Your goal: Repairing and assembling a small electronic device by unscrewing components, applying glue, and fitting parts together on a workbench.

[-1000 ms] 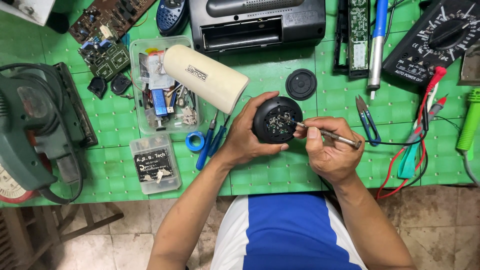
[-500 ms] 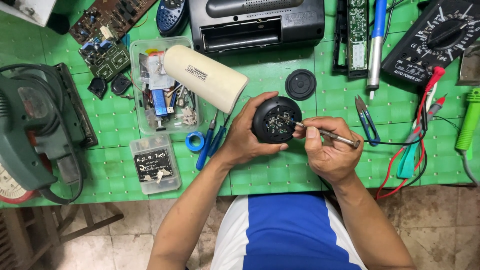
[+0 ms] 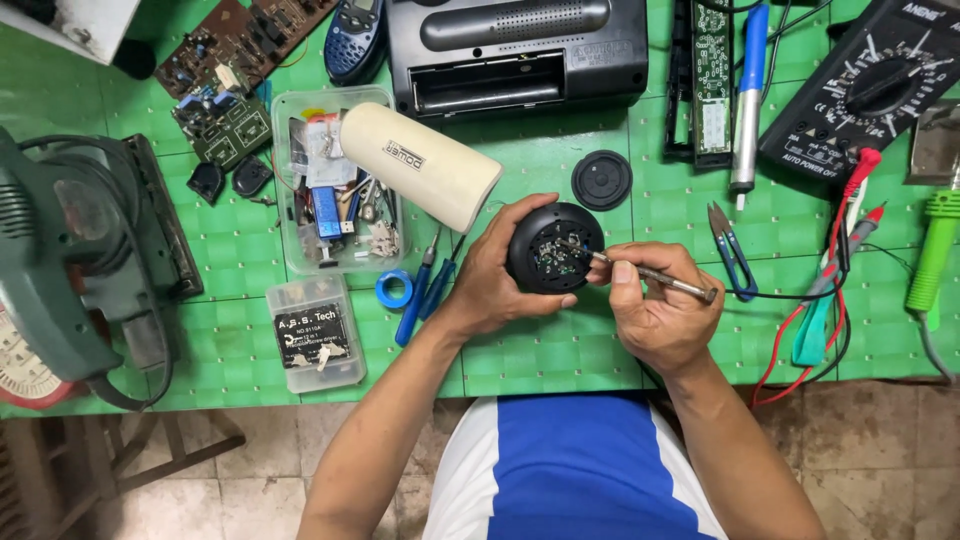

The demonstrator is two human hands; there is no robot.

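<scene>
- Nothing has really moved since the earlier frames: both hands and the round part sit where they were, near the table's front edge.
- Left hand (image 3: 500, 275) is wrapped around a black round housing (image 3: 555, 247), fingers curled on its rim, open side up.
- Right hand (image 3: 655, 315) pinches a thin metal tool (image 3: 650, 272), its tip inside the housing, among small metal parts and wires.
- Progress, as I judge it: the housing is already opened, and a black round cap (image 3: 602, 180) lies apart at 1 o'clock from it; the inner work is under way, and closing up is left.
- At 10 o'clock lies a smooth cream cylinder (image 3: 422, 165), beside a clear plastic tray (image 3: 285, 180) of small bits.
- Blue snips (image 3: 730, 250) rest at 3 o'clock on the green gridded mat (image 3: 540, 340).
</scene>
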